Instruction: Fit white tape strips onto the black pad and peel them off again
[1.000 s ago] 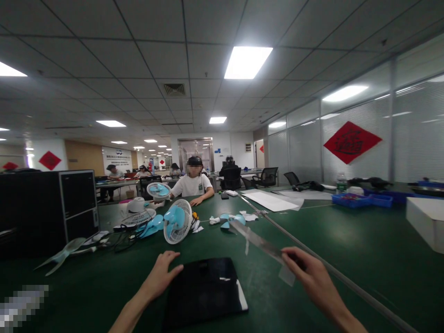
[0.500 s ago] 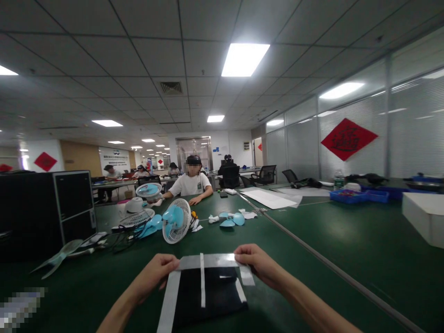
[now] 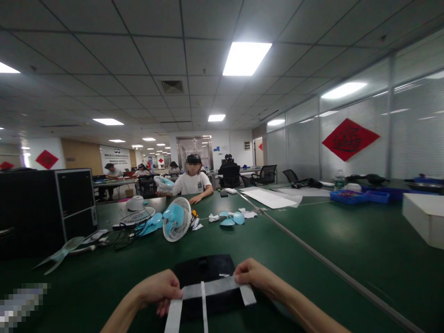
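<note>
My left hand (image 3: 158, 289) and my right hand (image 3: 257, 276) stretch a grey-white band (image 3: 222, 285) between them. Each hand pinches one end of it with thumb and fingers. White ribbed strips hang down at both ends, by the left fingers (image 3: 173, 314) and below the right fingers (image 3: 247, 295). A thinner white strip (image 3: 204, 305) crosses the band near its middle. Behind and below it lies a flat black item (image 3: 197, 268) on the green tabletop (image 3: 294, 277); its exact kind I cannot tell. The band hides part of it.
Ahead stand a small fan (image 3: 176, 219) with blue blades and a loose blue fan blade (image 3: 231, 218). A black computer case (image 3: 74, 199) is at left, blue trays (image 3: 348, 196) and a white box (image 3: 425, 217) at right. A person (image 3: 194, 182) sits opposite, one hand near another fan head.
Both hands have drawn the band down towards me, baring more of the black item behind it. Across the table, the person's fan head has tilted and shifted right.
</note>
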Available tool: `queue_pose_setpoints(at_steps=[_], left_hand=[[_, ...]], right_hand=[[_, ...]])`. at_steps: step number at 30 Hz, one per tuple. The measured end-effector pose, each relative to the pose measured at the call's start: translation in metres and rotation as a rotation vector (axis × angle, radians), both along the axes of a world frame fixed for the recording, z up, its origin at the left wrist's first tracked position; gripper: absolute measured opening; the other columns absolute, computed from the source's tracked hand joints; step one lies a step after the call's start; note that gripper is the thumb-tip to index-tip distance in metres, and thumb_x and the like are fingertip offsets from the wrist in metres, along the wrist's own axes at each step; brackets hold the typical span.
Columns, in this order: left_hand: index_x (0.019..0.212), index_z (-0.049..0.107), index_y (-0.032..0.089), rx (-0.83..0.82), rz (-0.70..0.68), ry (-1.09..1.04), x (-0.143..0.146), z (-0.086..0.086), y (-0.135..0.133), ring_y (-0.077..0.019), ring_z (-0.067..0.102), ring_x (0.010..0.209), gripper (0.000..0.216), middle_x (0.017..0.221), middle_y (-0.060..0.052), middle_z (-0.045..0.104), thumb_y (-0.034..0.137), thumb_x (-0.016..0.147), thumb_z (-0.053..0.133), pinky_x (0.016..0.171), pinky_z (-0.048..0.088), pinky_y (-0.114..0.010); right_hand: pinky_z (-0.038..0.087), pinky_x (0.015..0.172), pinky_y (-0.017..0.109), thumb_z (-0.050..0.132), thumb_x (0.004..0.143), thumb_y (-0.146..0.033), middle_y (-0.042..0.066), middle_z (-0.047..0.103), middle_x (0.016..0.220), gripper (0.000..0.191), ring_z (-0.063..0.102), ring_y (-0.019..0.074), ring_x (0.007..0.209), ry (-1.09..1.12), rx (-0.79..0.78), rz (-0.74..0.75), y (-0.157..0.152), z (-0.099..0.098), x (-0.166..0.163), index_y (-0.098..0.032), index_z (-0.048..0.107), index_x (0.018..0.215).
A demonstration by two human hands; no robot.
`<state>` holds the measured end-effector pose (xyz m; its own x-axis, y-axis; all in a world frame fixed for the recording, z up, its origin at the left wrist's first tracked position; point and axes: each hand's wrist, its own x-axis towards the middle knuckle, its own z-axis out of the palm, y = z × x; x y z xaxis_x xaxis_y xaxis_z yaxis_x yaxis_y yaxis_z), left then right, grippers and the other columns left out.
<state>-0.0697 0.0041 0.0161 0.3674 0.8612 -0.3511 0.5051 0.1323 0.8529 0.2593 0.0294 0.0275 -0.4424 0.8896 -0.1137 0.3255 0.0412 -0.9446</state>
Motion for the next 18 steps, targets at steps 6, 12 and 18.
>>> queue_pose_setpoints(at_steps=[6, 12, 18], left_hand=[[0.058, 0.054, 0.016, 0.005, -0.003, 0.066, 0.000, -0.005, 0.004, -0.0071, 0.046, 0.034, 0.044, 0.044, 0.003, 0.057, 0.055, 0.056, 0.073, 0.032, 0.032, -0.018], [0.057, 0.054, 0.017, 0.057, 0.011, 0.219, 0.002, 0.001, 0.002, -0.0058, 0.039, 0.031, 0.040, 0.042, 0.006, 0.051, 0.053, 0.058, 0.071, 0.032, 0.026, -0.019], [0.059, 0.055, 0.017, 0.092, -0.014, 0.295, 0.002, 0.003, 0.002, -0.0063, 0.039, 0.032, 0.041, 0.042, 0.006, 0.050, 0.057, 0.059, 0.068, 0.035, 0.025, -0.020]], right_hand=[[0.040, 0.060, 0.021, 0.061, 0.069, -0.020, 0.000, 0.066, 0.071, 0.015, 0.057, 0.0125, 0.067, -0.169, 0.171, 0.001, 0.011, -0.015, -0.002, -0.013, 0.071, 0.079], [0.042, 0.060, 0.021, 0.061, 0.068, -0.019, 0.001, 0.068, 0.075, 0.016, 0.059, 0.0132, 0.069, -0.248, 0.342, 0.013, 0.016, -0.027, -0.003, -0.013, 0.070, 0.080], [0.044, 0.064, 0.022, 0.061, 0.071, -0.022, 0.004, 0.069, 0.081, 0.018, 0.061, 0.0146, 0.073, -0.302, 0.353, -0.001, 0.002, -0.012, -0.004, -0.013, 0.070, 0.084]])
